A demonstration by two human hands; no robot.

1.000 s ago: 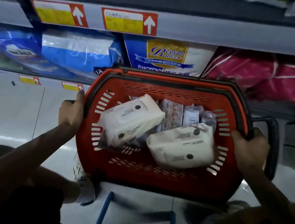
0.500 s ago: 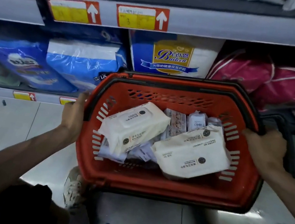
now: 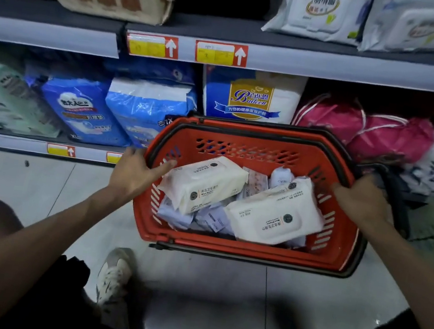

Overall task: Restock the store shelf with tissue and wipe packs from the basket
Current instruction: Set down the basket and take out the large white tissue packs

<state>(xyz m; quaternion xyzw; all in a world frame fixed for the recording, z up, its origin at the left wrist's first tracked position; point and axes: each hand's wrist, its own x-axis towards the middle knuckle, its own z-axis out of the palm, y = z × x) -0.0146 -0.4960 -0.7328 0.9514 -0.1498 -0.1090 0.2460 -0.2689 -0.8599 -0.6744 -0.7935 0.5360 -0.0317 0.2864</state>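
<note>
store shelf (image 3: 327,63) ahead: right hand (image 3: 361,201) grips red basket (image 3: 239,250) rim, left hand (image 3: 134,172) rests open; one-sided hold may tilt it, spilling wipe packs (image 3: 203,185).

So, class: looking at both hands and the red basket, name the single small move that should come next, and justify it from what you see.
Probably the left hand should close on the left wipe pack and lift it out: its forefinger reaches that pack's corner, the pack lies on top, and the right hand grips the basket rim.
</note>
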